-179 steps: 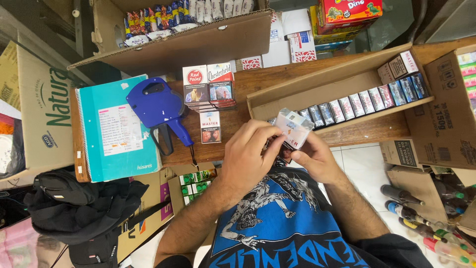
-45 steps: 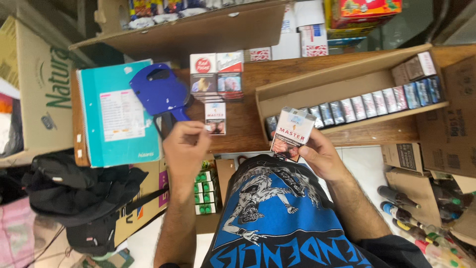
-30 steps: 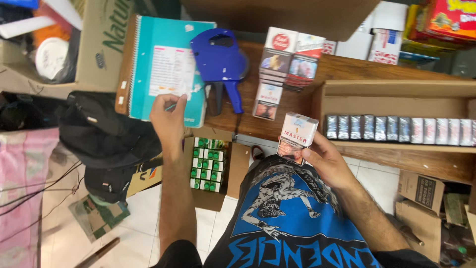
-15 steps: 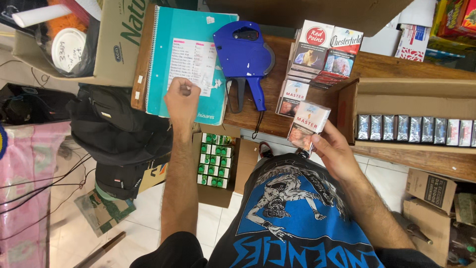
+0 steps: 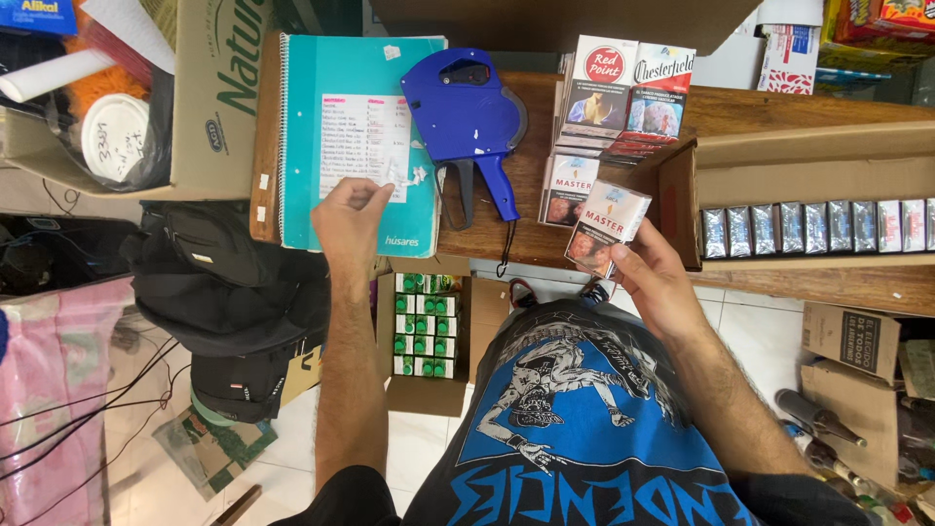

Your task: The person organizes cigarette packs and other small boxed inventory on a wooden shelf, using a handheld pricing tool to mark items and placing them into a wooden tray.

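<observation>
Looking down from the head camera, the left hand [image 5: 349, 216] has its fingers pinched on a small white paper scrap [image 5: 404, 177], right over the teal spiral notebook [image 5: 362, 146] near the left end of the wooden counter [image 5: 779, 112]. The right hand [image 5: 654, 278] grips a white cigarette pack [image 5: 606, 226] by its lower end, holding it tilted just off the counter's front edge, below the stacked packs [image 5: 623, 97] in the middle. A blue price-label gun [image 5: 467, 122] lies between notebook and stacks, handle pointing toward the front edge. An open cardboard tray [image 5: 808, 209] with a row of dark packs sits toward the right end.

My take on doing this bit well: keep the pinch light so the scrap doesn't curl or stick to the fingertips, and press it flat on the notebook page rather than the printed list. Keep the pack steady and face-up in the other hand so its front stays readable.

Only one view, so that's it.
</observation>
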